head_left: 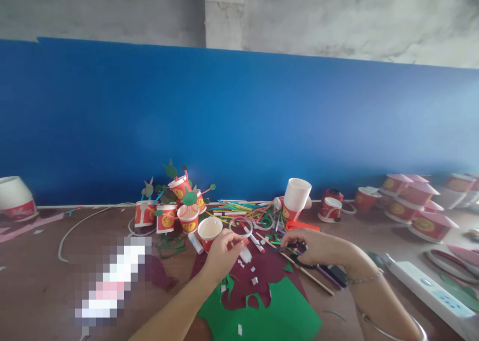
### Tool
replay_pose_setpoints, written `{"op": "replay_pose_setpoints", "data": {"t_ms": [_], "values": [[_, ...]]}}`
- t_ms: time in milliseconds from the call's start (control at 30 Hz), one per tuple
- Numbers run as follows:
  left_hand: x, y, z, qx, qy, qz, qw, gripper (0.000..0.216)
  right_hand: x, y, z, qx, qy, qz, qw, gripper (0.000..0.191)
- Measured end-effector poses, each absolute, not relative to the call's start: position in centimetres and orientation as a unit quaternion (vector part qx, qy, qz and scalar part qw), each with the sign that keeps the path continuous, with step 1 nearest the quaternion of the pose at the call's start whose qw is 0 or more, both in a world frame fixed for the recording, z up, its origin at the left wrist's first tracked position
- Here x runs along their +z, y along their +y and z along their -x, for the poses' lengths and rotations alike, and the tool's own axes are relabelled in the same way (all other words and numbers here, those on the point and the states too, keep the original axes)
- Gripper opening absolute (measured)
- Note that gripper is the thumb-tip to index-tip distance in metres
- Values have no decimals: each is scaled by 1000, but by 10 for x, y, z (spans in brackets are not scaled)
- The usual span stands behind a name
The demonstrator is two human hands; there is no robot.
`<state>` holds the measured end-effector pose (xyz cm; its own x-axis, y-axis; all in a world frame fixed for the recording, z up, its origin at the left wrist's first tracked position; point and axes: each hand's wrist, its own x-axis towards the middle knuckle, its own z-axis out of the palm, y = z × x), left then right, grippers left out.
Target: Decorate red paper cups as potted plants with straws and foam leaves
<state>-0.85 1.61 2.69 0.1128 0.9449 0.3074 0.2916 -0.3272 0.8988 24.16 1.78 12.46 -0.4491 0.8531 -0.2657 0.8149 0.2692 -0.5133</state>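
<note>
My left hand (224, 255) is closed in a pinch in front of a red-and-white paper cup (208, 231). A small red-orange piece (245, 241) shows at its fingertips; its kind is too small to tell. My right hand (312, 245) is curled round the black handles of a pair of scissors (307, 265), which point left; the fingers partly hide them. Below both hands lies a cut green sheet (269, 313) on a dark red sheet (277, 273), with small white scraps (255, 281) scattered about. A red-and-white marker (257, 243) lies between the hands.
Paper cups with green leaf shapes (189, 216) stand behind on the left. Colored straws (239, 207) lie at the back beside stacked cups (297, 196). A wooden stick (314, 281) lies near my right hand. A white power strip (426, 286) and pink-topped cups (422, 201) are at right.
</note>
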Motion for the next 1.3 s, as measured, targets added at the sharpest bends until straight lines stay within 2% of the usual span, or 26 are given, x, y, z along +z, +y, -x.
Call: {"op": "replay_pose_setpoints", "data": {"t_ms": [200, 433, 1300], "values": [[32, 8, 6, 436, 461, -694, 341, 13, 117, 19, -222, 246, -835, 489, 63, 47], [37, 6, 5, 448, 454, -669, 382, 14, 109, 22, -220, 275, -835, 474, 42, 40], [33, 10, 7, 433, 424, -701, 375, 15, 115, 19, -219, 276, -851, 447, 3, 35]]}}
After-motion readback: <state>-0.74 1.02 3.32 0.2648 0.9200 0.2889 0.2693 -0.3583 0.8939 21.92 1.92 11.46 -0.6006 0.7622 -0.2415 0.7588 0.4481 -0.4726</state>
